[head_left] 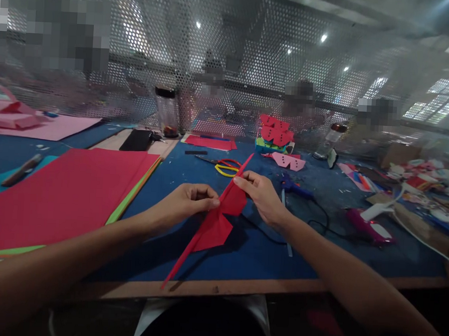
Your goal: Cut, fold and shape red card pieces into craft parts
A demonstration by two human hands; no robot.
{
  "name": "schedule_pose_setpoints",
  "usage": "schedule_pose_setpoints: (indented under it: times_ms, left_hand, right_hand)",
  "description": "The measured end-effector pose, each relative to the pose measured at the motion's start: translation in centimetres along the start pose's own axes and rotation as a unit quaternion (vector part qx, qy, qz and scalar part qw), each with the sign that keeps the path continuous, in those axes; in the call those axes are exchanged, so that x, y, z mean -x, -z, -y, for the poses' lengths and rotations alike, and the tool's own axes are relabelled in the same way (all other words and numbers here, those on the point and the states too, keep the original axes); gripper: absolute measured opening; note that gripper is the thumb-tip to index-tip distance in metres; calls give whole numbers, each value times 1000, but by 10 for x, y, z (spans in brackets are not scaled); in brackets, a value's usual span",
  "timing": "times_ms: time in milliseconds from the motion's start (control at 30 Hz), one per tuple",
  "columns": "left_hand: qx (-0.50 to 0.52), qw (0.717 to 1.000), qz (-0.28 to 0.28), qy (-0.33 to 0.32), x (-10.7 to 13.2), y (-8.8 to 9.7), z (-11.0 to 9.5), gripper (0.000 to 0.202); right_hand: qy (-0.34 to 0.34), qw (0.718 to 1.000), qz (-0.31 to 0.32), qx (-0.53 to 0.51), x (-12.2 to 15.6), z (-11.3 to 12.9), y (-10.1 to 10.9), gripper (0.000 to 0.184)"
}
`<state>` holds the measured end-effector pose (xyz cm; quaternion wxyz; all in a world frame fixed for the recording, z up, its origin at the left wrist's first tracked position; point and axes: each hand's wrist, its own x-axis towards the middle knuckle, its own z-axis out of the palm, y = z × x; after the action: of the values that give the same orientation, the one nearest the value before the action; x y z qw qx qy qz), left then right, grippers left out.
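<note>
A folded red paper cutout (214, 230) with a notched edge is held tilted above the blue table, its long folded edge running from lower left to upper right. My left hand (194, 200) pinches that edge near its middle between thumb and fingers. Closer to the upper end, my right hand (259, 192) pinches the same paper. Just beyond the paper lie scissors (226, 170) with red and yellow handles. To the right of my right hand rests a blue glue gun (297, 187) with its cord on the table.
Large red paper sheets (73, 190) are stacked at the left. Cut red paper pieces (275, 130) stand at the back, beside a pink cutout (288, 161). A glass bottle (167, 112), a black phone or wallet (136, 140) and a magenta glue gun (370, 228) surround the work area.
</note>
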<state>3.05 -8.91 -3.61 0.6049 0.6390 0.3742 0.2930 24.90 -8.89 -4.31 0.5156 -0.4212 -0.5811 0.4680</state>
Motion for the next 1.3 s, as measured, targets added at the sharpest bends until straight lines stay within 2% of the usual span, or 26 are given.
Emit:
schedule_pose_setpoints:
  times_ms: [233, 467, 667, 833, 1033, 1300]
  left_hand:
    - [9, 999, -35, -8, -5, -8, -9, 27]
    - [10, 997, -67, -19, -9, -14, -4, 18]
    - [-4, 997, -73, -23, -6, -16, -4, 18]
    - [12, 997, -76, -21, -6, -15, -1, 22]
    - [-7, 995, -93, -38, -6, -15, 4, 18]
    - [9, 996, -85, -35, -6, -15, 8, 15]
  right_hand:
    - [18, 997, 40, 59, 3, -1, -3, 29]
    - [41, 990, 62, 117, 5, 0, -5, 31]
    - [44, 990, 60, 119, 4, -2, -5, 32]
    - [48, 987, 83, 131, 5, -1, -6, 30]
    - [42, 986, 88, 138, 5, -2, -6, 29]
    - [33, 983, 102, 146, 6, -2, -7, 29]
